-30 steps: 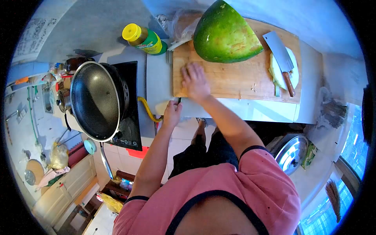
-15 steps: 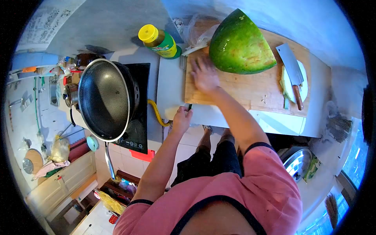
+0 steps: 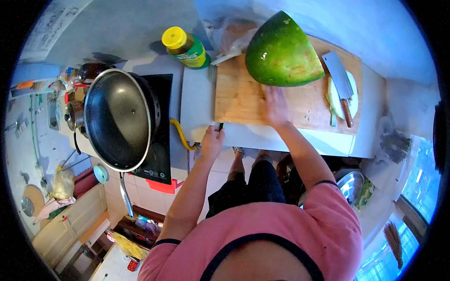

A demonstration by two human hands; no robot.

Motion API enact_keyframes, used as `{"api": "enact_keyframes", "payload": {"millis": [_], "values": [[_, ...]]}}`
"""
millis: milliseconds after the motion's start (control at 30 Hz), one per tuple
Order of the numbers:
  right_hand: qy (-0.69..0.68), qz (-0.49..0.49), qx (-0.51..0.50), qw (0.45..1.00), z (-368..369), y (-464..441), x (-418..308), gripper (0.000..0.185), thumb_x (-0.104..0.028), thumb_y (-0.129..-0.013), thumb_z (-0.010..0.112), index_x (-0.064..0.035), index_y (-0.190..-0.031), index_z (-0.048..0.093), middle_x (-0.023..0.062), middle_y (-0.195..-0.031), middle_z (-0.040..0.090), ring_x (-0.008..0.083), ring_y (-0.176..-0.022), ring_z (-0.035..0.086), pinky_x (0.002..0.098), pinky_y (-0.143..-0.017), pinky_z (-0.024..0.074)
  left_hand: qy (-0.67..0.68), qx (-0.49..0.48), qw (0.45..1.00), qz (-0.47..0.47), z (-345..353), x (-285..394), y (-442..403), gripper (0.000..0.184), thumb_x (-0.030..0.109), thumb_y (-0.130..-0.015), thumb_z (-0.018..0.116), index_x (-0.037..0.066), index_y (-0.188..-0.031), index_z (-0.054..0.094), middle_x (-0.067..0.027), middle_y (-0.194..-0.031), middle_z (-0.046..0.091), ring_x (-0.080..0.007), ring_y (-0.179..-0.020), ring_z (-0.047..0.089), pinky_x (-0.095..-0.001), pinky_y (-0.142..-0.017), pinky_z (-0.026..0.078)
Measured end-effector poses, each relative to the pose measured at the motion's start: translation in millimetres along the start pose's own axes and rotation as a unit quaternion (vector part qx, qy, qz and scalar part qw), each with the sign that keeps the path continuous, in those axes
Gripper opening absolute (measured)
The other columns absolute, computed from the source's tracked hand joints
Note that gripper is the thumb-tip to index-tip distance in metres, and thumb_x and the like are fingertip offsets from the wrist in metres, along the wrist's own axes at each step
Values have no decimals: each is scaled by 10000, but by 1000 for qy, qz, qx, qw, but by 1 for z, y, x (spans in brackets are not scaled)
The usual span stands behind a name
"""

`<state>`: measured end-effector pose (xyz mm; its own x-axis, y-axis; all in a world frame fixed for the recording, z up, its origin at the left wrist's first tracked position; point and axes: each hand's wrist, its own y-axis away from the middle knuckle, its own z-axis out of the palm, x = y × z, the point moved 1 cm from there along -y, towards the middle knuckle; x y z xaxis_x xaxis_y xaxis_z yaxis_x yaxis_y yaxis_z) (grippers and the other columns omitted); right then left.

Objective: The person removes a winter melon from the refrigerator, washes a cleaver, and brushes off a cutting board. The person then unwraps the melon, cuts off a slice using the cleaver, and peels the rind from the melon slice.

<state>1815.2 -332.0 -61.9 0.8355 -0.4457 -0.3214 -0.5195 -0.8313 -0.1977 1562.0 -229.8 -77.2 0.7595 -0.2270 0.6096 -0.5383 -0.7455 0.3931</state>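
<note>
My left hand [image 3: 212, 141] is closed at the counter's front edge, around a small dark object that I cannot make out. Flat on the wooden cutting board [image 3: 234, 100], my right hand [image 3: 275, 107] has its fingers extended just below a large green melon piece [image 3: 283, 54]. The melon stands on the board's back part. At the board's right side, a cleaver [image 3: 338, 75] with a wooden handle rests over pale cut slices [image 3: 352, 93]. A few small pale bits [image 3: 308, 116] lie on the board near its front edge.
A large black pan [image 3: 119, 119] sits on the black cooktop [image 3: 161, 154] at the left, its handle pointing forward. Behind stand a yellow-capped bottle [image 3: 187, 49] and a clear plastic bag [image 3: 232, 42]. A yellow curved object [image 3: 180, 133] hangs near the cooktop. A metal lid [image 3: 350, 185] is low right.
My right hand has slid rightward across the board, from its left part to below the melon. My left hand remains at the counter edge. The whole view has shifted somewhat.
</note>
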Motion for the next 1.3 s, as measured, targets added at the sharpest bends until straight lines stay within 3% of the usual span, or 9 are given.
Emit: {"api": "enact_keyframes", "payload": {"millis": [67,233,333,433,500,567,633,1067,1300], "values": [[-80,1,-164,983,-2,-30,-36,508,-273,-914,489,-49,-1360,392,184,-1382,408,367,-1305,344,466,-1109,252,-11,-10,1000,1,1,8,-2,364,327,-875,604,-13,-986,534,-233,-972,625,-401,-906,600,-457,-809,465],[-65,-169,-77,981,30,-22,-75,534,-221,-873,484,-69,-1375,387,173,-1398,394,327,-1334,329,437,-1117,241,-2,10,1000,21,3,-4,-3,317,294,-879,603,-7,-955,542,-222,-945,628,-394,-889,601,-454,-789,468],[-37,-56,-108,992,17,28,2,545,-162,-849,488,-42,-1371,387,179,-1413,380,343,-1353,303,493,-1115,222,-3,14,1000,27,3,0,-3,305,292,-880,602,2,-953,549,-216,-920,633,-396,-868,606,-453,-783,471],[46,184,83,978,-23,36,61,544,-210,-855,558,22,-1326,414,232,-1396,385,386,-1331,319,533,-1088,237,-20,7,1000,18,-3,8,-2,305,295,-881,600,3,-955,550,-213,-914,635,-397,-860,609,-453,-782,470],[72,183,159,968,-12,18,49,555,-272,-909,503,68,-1329,376,257,-1378,382,405,-1315,315,522,-1101,218,-32,1,999,6,-3,10,0,307,297,-882,598,3,-954,550,-211,-915,636,-396,-860,610,-453,-784,469],[-17,195,-37,980,-19,-7,9,561,-279,-900,520,51,-1331,378,255,-1370,387,398,-1309,326,513,-1107,223,-22,6,1000,-3,0,8,-1,321,310,-881,597,0,-951,552,-215,-916,635,-396,-876,609,-448,-789,467],[-8,77,18,997,6,-8,-23,545,-281,-891,533,26,-1323,403,242,-1345,414,385,-1298,348,500,-1112,230,-24,4,1000,6,1,4,-3,330,318,-880,596,0,-953,554,-218,-922,635,-395,-880,608,-447,-794,465],[-52,124,-3,991,1,-15,-43,645,-397,-862,548,-9,-1352,392,196,-1382,402,342,-1325,328,539,-1123,158,-50,-4,999,-20,-1,5,-4,362,334,-877,601,-6,-992,556,-239,-945,633,-396,-894,606,-437,-809,454],[-35,14,-52,998,-9,13,6,603,-372,-877,528,-101,-1395,379,154,-1375,422,310,-1326,331,549,-1113,168,-35,28,999,1,2,-6,-5,347,326,-894,583,-5,-989,546,-241,-945,630,-411,-850,609,-451,-789,465]]}}
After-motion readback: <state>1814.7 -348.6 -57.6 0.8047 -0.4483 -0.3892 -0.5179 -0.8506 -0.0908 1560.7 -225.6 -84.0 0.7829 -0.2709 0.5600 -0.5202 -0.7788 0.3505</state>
